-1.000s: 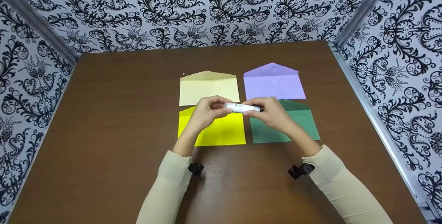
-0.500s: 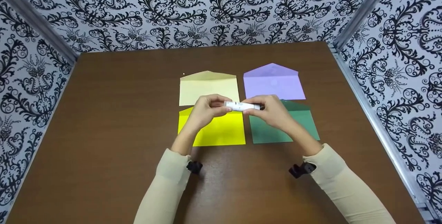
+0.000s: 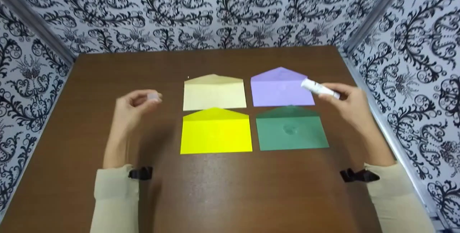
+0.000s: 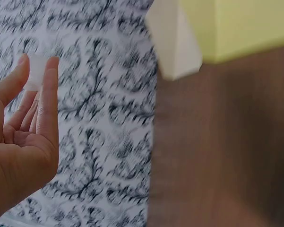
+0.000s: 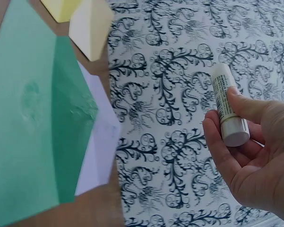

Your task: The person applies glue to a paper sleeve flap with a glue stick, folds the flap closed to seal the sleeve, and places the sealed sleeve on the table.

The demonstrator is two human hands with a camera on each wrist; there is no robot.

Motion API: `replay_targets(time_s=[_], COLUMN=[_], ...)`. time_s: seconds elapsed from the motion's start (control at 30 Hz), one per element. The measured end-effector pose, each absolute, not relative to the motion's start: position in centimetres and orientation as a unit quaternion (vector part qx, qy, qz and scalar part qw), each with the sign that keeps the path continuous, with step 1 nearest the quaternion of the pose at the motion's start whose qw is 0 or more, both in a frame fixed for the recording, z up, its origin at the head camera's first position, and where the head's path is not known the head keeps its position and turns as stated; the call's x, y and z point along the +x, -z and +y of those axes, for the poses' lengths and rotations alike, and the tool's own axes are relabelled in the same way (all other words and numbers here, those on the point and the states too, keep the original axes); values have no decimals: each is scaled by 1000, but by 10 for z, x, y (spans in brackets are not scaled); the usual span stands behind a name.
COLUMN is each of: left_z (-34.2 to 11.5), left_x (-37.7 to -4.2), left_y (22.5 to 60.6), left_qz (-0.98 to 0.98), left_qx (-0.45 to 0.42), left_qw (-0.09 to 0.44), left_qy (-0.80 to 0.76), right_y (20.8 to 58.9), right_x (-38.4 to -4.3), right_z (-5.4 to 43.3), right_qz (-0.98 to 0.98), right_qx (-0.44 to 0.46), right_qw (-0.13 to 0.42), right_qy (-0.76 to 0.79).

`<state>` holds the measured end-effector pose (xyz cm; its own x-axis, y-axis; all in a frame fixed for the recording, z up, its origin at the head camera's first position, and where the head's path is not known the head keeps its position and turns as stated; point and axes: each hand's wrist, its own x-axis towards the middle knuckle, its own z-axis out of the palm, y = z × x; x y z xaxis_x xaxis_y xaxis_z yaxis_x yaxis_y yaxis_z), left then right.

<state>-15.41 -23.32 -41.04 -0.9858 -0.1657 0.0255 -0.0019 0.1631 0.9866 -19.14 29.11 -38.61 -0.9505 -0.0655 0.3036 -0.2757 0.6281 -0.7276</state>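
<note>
My left hand (image 3: 131, 109), left of the envelopes, pinches a small translucent cap (image 4: 36, 72) between thumb and fingers. Over on the right, my right hand (image 3: 350, 105) grips a white glue stick (image 5: 225, 101), its tip angled toward the purple envelope (image 3: 282, 92). Beside that lies a cream envelope (image 3: 215, 94). In the front row are a bright yellow envelope (image 3: 216, 136) and a green envelope (image 3: 293, 137). All the flaps are up and point away from me. Shiny smears mark the green envelope's body and flap in the right wrist view.
The envelopes lie in two rows on a brown wooden table (image 3: 215, 193). Patterned walls (image 3: 201, 13) enclose its back and sides, with a metal rail (image 3: 382, 118) along the right edge. A tiny white speck (image 3: 188, 77) sits near the cream envelope.
The hands were together over the envelopes, both holding the glue stick. They have now moved far apart, the cap going left and the stick going right, uncovering the yellow and green envelopes.
</note>
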Motion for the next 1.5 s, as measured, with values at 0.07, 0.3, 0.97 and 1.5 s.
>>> replay_targets(time_s=[0.07,0.3,0.97,1.5], left_z=[-245,-250,-256,-252], left_x=[-158,-158,-160,-166], left_y=[407,406,420,436], left_qz=[-758,-755,-865,-948], left_qx=[41,37,101,95], left_qw=[68,60,26,4], left_qy=[647,652,491,305], right_y=[381,390,407,411], right_x=[-191,-192,-189,-188], right_z=[291,291,291,291], right_qz=[-889,-896,-891,-889], right_qx=[100,99,95,96], right_qw=[131,128,110,104], right_qy=[-427,-413,-429,-436])
